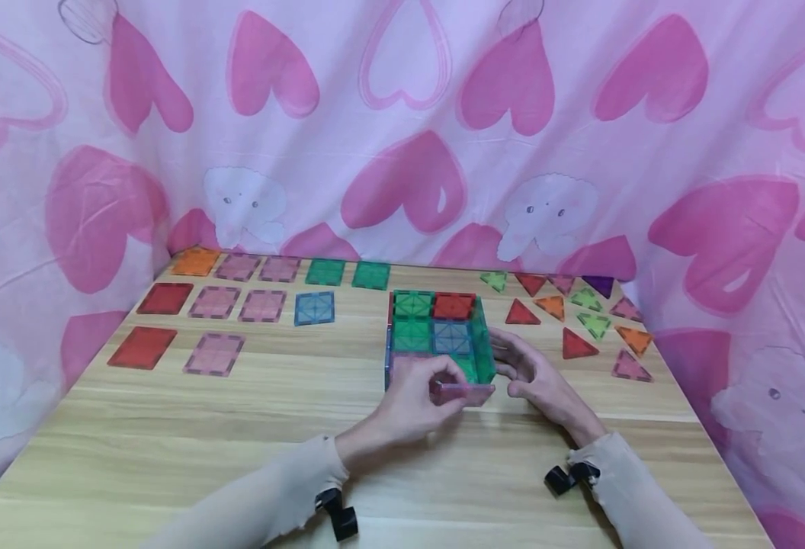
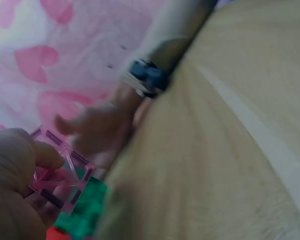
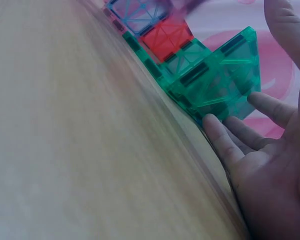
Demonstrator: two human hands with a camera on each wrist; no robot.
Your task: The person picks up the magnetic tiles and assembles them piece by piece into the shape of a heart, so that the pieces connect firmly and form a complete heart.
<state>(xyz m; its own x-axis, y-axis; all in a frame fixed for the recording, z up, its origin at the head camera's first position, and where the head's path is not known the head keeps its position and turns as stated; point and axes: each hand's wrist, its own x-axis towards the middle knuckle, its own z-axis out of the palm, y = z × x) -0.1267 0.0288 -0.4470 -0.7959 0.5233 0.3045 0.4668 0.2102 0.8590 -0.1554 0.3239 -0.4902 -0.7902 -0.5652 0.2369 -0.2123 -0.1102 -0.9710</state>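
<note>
A low open-topped box (image 1: 412,333) of clear coloured magnetic tiles stands mid-table, with green, red and blue squares in its floor. At its near side my left hand (image 1: 409,398) pinches a pink square magnetic tile (image 1: 473,395) between thumb and fingers. The same pink tile (image 2: 54,189) shows in the left wrist view, partly covered by the fingers. My right hand (image 1: 538,380) is at the box's right side. In the right wrist view its extended fingertips (image 3: 213,123) touch the upright green wall tiles (image 3: 222,82). The left hand hides part of the box's near left corner.
Loose square tiles lie at the left and back left, among them red squares (image 1: 143,348), pink squares (image 1: 214,354) and a blue square (image 1: 314,308). Several triangle tiles (image 1: 579,344) are spread at the back right. A pink heart-patterned curtain (image 1: 402,175) surrounds the table's back and sides.
</note>
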